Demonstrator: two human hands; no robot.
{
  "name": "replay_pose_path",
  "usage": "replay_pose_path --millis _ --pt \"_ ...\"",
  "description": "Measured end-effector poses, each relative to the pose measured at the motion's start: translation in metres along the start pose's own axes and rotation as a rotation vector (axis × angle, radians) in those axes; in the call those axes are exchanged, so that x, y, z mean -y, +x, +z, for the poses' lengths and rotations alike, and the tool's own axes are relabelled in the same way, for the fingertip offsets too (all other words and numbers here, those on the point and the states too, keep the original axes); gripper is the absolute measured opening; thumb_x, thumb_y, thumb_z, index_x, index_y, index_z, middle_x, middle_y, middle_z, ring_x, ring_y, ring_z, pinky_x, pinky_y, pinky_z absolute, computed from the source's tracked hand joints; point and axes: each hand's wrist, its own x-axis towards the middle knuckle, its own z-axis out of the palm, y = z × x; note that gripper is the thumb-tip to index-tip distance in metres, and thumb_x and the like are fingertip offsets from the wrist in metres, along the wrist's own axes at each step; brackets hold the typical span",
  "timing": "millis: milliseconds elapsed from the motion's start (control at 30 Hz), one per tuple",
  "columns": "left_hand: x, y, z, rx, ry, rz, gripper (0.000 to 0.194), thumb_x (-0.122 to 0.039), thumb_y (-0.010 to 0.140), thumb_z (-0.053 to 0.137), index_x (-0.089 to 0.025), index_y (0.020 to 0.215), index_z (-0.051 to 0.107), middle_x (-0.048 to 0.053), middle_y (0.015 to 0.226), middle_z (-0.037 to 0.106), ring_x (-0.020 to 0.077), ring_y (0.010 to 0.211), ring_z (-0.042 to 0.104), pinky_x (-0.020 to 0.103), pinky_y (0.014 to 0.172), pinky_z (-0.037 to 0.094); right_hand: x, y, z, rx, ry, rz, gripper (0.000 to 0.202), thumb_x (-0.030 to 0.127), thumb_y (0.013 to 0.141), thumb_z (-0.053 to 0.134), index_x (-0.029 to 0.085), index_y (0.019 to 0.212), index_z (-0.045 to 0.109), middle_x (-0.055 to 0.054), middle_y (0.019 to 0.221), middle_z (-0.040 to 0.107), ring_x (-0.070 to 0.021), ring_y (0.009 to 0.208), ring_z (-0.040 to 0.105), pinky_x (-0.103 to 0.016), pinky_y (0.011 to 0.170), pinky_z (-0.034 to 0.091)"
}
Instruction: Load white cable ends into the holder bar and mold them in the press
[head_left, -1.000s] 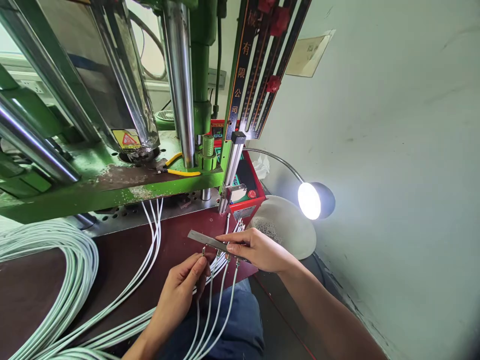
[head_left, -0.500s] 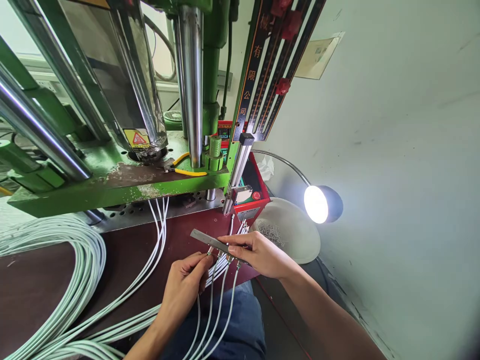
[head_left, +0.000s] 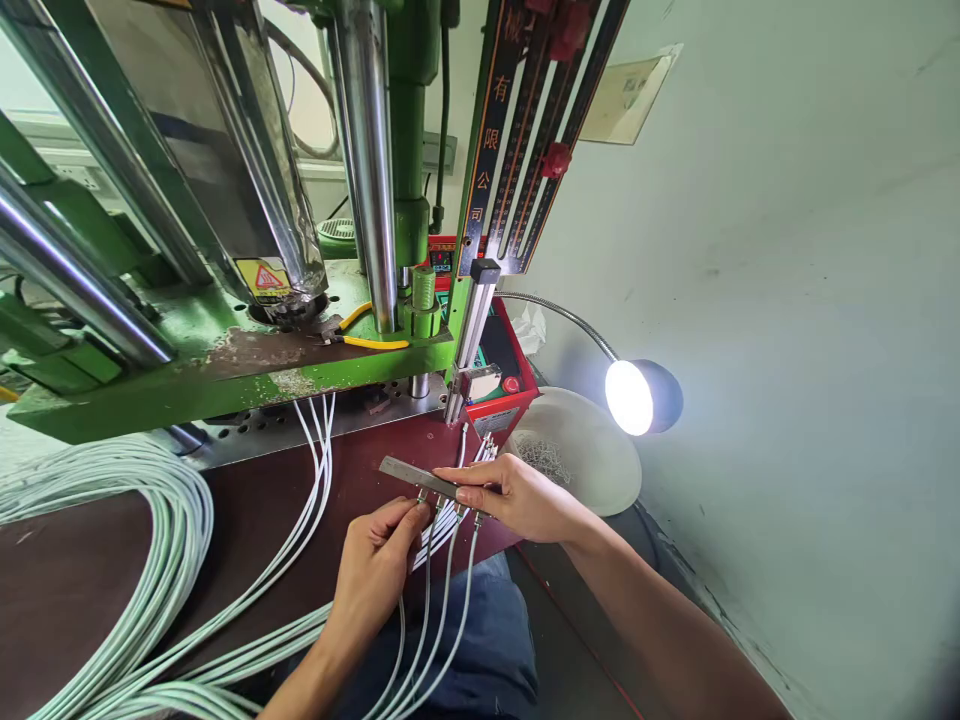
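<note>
My right hand (head_left: 517,495) grips a flat metal bar (head_left: 405,472) between thumb and fingers, its left end sticking out. Several white cables (head_left: 450,575) hang from the bar's lower edge, their metal connectors (head_left: 459,510) seated along it. My left hand (head_left: 382,550) pinches the leftmost cable just below its connector, which touches the bar's edge; whether it is fully seated I cannot tell. Behind my right hand, more cable ends with metal tips (head_left: 487,450) lie on the dark red table (head_left: 360,490).
A green press (head_left: 225,385) stands over the table, with yellow-handled pliers (head_left: 367,343) on its plate. Coiled white cables (head_left: 180,500) lie at left. A red control box (head_left: 502,400), a pale bin (head_left: 600,470) holding scraps and a lit lamp (head_left: 630,398) are at right.
My left hand has shifted slightly right and up, with the leftmost cable's connector closer against the bar. My right hand keeps its hold. The whole view has shifted slightly.
</note>
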Motion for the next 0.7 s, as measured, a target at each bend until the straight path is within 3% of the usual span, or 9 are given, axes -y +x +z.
replay_pose_path --millis 233,333,467,700 --pt "-0.006 -0.003 -0.007 0.170 0.008 -0.005 0.040 -0.050 0.078 0.061 -0.018 0.055 0.052 -0.005 0.047 0.041 0.0100 0.050 0.034 0.024 0.051 0.028 -0.002 0.004 -0.017 0.125 0.027 -0.030 0.040 0.031 0.089 0.056 0.018 0.125 0.065 0.000 0.082 0.071 -0.0106 0.063 0.050 -0.022 0.060 0.041" --pt "0.001 -0.004 -0.007 0.196 -0.068 -0.048 0.032 -0.048 0.077 0.064 -0.017 0.072 0.062 -0.005 0.049 0.048 0.0114 0.052 0.042 0.025 0.060 0.035 0.002 0.005 -0.019 0.124 0.016 -0.024 0.040 0.028 0.089 0.056 0.017 0.125 0.065 -0.001 0.082 0.071 -0.0107 0.064 0.051 -0.022 0.062 0.042" --pt "0.017 -0.009 -0.010 0.235 -0.143 -0.123 0.039 -0.050 0.072 0.069 -0.015 0.088 0.067 -0.002 0.057 0.058 0.0135 0.055 0.049 0.027 0.063 0.039 0.001 0.009 -0.022 0.131 -0.039 -0.010 0.039 0.030 0.089 0.055 0.016 0.124 0.066 -0.001 0.080 0.069 -0.0106 0.064 0.051 -0.021 0.060 0.042" --pt "0.044 -0.034 -0.016 0.278 -0.154 -0.216 0.039 -0.056 0.075 0.066 -0.017 0.071 0.066 0.001 0.058 0.061 0.0158 0.060 0.054 0.029 0.074 0.042 -0.014 0.028 -0.024 0.159 -0.031 -0.039 0.039 0.028 0.087 0.057 0.014 0.121 0.068 -0.001 0.075 0.067 -0.0093 0.059 0.046 -0.021 0.055 0.037"
